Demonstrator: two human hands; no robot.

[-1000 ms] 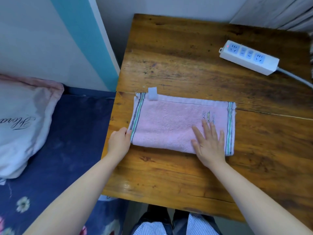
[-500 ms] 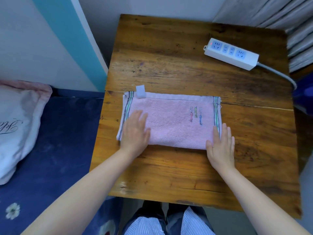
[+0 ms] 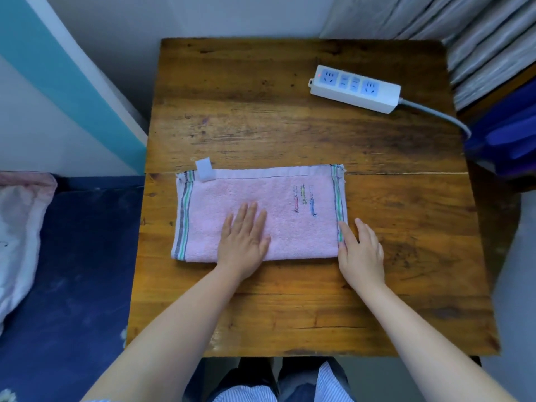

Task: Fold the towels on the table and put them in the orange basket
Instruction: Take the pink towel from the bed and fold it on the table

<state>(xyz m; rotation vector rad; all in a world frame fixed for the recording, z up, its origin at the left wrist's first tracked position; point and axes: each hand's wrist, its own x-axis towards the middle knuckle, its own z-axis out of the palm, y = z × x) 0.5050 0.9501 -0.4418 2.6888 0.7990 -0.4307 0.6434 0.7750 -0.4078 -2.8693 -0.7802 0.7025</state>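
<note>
Pink towel (image 3: 261,213) under flat left hand (image 3: 243,239); right hand (image 3: 361,250) hides its corner.

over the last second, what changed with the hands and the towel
The left hand slid from the pink towel's left end to lie flat near its middle. The right hand moved off the towel's right part to its right end, thumb on the striped edge, fingers on the table. Nothing was gripped or released. The towel stayed folded in place; the power strip did not move.
</note>
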